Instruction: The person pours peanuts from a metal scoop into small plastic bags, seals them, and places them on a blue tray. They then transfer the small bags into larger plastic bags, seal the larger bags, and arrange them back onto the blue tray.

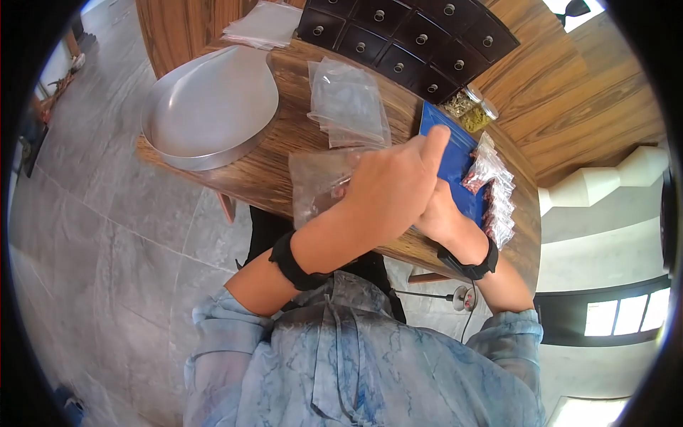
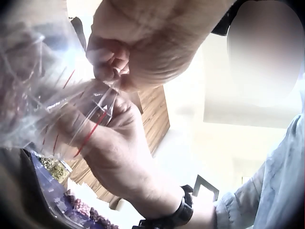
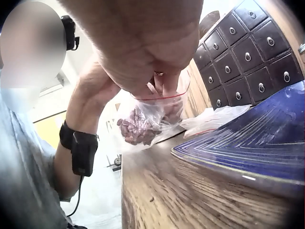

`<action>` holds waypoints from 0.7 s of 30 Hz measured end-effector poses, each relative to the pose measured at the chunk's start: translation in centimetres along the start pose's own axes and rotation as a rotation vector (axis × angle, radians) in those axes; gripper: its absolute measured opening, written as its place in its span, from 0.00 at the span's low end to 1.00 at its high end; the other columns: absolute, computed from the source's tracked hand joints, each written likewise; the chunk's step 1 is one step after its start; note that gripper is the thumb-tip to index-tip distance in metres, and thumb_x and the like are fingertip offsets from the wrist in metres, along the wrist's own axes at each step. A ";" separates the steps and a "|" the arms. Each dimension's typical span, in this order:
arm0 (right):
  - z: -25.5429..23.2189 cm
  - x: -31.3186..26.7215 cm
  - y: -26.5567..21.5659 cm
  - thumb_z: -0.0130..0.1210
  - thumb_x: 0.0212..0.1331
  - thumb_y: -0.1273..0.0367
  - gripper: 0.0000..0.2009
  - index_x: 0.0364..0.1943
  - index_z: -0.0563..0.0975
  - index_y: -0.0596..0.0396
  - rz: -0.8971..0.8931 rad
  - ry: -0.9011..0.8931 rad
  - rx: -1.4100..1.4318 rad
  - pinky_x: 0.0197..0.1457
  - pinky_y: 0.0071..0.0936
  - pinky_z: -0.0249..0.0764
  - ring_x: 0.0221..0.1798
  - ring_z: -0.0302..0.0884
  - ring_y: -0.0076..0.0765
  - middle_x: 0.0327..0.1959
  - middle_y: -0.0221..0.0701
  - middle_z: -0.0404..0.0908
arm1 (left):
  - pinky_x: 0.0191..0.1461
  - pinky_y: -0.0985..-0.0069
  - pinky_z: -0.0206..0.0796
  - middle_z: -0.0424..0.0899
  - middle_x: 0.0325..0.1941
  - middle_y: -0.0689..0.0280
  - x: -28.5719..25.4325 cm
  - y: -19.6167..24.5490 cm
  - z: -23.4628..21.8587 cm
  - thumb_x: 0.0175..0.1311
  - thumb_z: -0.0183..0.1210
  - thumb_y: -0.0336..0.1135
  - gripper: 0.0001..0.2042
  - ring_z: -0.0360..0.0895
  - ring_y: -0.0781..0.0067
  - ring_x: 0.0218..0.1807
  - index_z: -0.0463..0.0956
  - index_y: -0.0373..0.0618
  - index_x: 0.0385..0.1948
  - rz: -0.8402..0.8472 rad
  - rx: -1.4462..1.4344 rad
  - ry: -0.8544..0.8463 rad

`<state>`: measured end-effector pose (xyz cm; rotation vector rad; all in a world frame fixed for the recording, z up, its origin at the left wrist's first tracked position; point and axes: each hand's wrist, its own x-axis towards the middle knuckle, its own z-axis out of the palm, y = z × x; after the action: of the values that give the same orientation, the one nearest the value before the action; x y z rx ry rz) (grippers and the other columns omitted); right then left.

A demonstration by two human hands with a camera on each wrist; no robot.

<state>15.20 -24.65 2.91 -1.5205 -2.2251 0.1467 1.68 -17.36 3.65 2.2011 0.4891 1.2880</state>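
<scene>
Right wrist view showed a bag of dark red pieces (image 3: 138, 128) above the near edge of the surface (image 3: 190, 195), pinched by left hand (image 1: 391, 188) and right hand (image 1: 445, 212), sealing unconfirmed, filled packets (image 1: 499, 206) near the right edge, empty bags (image 1: 347, 99) apparently left to fill.

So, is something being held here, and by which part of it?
The left hand and right hand hold a clear plastic bag of dark red pieces near its red-striped top.
</scene>
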 end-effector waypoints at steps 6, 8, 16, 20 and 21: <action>-2.2 1.4 -1.4 0.56 0.51 0.75 0.09 0.38 0.74 0.59 0.059 -0.016 0.036 0.40 0.38 0.74 0.37 0.76 0.53 0.34 0.43 0.77 | 0.29 0.63 0.66 0.76 0.21 0.58 0.7 -1.6 -1.1 0.60 0.50 0.27 0.13 0.76 0.55 0.24 0.66 0.42 0.47 -0.105 -0.140 -0.016; -2.4 1.7 -1.3 0.56 0.52 0.74 0.08 0.37 0.74 0.59 -0.001 0.074 -0.036 0.39 0.37 0.73 0.36 0.76 0.52 0.33 0.43 0.76 | 0.29 0.65 0.64 0.74 0.20 0.57 1.2 -2.4 -1.9 0.60 0.49 0.27 0.13 0.74 0.56 0.23 0.66 0.42 0.48 -0.102 -0.244 -0.087; -2.7 1.6 -0.7 0.56 0.51 0.78 0.14 0.44 0.75 0.60 0.122 -0.258 0.073 0.50 0.37 0.73 0.48 0.76 0.46 0.41 0.40 0.79 | 0.29 0.66 0.61 0.69 0.21 0.55 1.5 -0.4 -1.5 0.58 0.48 0.24 0.15 0.71 0.56 0.23 0.65 0.42 0.48 0.132 -0.376 -0.089; -5.3 2.4 -1.3 0.56 0.52 0.78 0.15 0.46 0.76 0.57 0.046 -0.217 -0.045 0.53 0.35 0.72 0.49 0.76 0.42 0.43 0.38 0.79 | 0.33 0.68 0.64 0.74 0.26 0.60 2.5 0.1 -2.1 0.61 0.49 0.27 0.15 0.74 0.63 0.26 0.64 0.43 0.51 0.050 -0.471 -0.180; -5.7 2.1 -1.1 0.56 0.54 0.76 0.12 0.44 0.76 0.59 0.154 -0.189 0.177 0.53 0.35 0.71 0.48 0.76 0.41 0.44 0.38 0.79 | 0.35 0.69 0.65 0.75 0.28 0.61 3.0 0.3 -3.1 0.62 0.49 0.29 0.16 0.75 0.66 0.29 0.64 0.43 0.52 0.005 -0.530 -0.185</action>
<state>15.97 -24.11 9.05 -1.6355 -2.1667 0.5403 0.44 -15.13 7.13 1.8435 0.0559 1.0523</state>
